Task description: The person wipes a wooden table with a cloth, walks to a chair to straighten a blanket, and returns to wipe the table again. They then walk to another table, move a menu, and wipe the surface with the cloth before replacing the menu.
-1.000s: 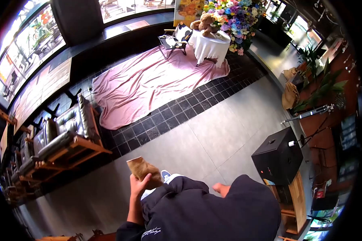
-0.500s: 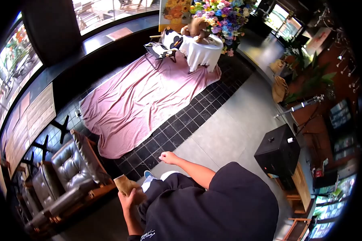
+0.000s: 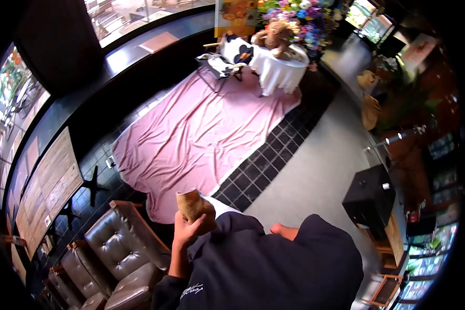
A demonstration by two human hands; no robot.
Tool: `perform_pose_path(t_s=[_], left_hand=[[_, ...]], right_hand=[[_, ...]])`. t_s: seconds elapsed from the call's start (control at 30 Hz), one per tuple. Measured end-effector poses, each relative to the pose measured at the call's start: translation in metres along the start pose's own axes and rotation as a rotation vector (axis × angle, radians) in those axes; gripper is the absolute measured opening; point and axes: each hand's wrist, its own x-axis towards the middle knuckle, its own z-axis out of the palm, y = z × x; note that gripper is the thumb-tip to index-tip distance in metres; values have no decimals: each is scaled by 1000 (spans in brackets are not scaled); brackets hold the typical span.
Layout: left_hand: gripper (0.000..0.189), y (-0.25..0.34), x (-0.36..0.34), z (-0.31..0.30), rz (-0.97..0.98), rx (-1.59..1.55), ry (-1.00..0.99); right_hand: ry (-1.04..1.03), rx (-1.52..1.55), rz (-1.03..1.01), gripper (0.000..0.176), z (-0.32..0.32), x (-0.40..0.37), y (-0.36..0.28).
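My left hand (image 3: 187,228) is closed around a folded piece of tan, coarsely woven cloth (image 3: 192,204), held upright in front of my dark shirt. Its top edge stands out above my thumb. My right hand (image 3: 280,228) hangs low beside my body, partly covered, and its fingers do not show. A crumpled pink blanket (image 3: 191,139) is spread over the dark floor tiles ahead of me, beyond the cloth in this view.
Brown leather armchairs (image 3: 116,243) stand at lower left, near wooden tables (image 3: 49,181). At the blanket's far end are a folding chair (image 3: 219,64) and a round table with a white cover (image 3: 279,72), bearing a teddy bear (image 3: 279,37). A black speaker (image 3: 369,196) is on my right.
My left hand has risen and moved right with the tan cloth. My right hand has swung back towards my body. The view has shifted, with more of the armchairs showing.
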Motion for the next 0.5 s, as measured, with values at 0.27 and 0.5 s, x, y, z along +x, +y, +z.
perform_pose_path(t_s=[0.27,0.5], left_hand=[[24,12,122,-140,-39,129,247],[27,1,161,-254,-89,161,563]], right_hand=[[328,-491,-590,51,-75,71,-396],[90,337,-811,36,-130,37,-751]])
